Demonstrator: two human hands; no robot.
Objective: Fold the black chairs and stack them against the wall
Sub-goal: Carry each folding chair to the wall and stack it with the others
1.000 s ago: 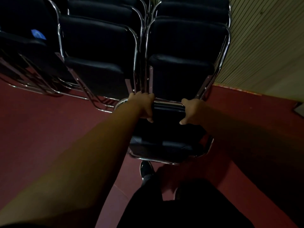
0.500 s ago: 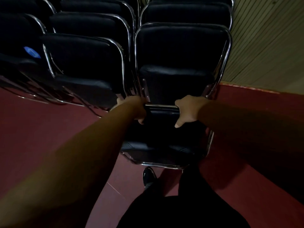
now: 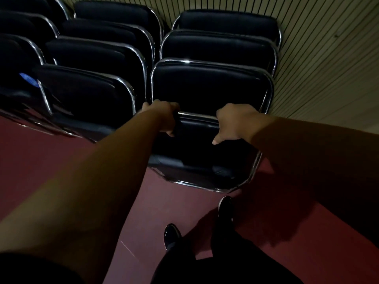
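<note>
A folded black chair (image 3: 196, 152) with a chrome frame stands upright in front of me on the red floor. My left hand (image 3: 164, 115) grips the left end of its top chrome bar. My right hand (image 3: 233, 124) grips the right end of the same bar, thumb pointing down. The chair leans close to the right-hand stack of folded black chairs (image 3: 215, 83), which rests against the ribbed wall (image 3: 320, 58). Its lower chrome loop sits just ahead of my shoes.
A second stack of folded black chairs (image 3: 88, 58) stands to the left, one with a blue sticker (image 3: 28, 78). My two black shoes (image 3: 225, 208) stand on the red floor (image 3: 41, 160). The ribbed wall runs along the right side.
The held chair has moved forward and closer to the right-hand stack. The view has tilted up, showing more of the wall and stacks. Both hands keep their grip on the top bar.
</note>
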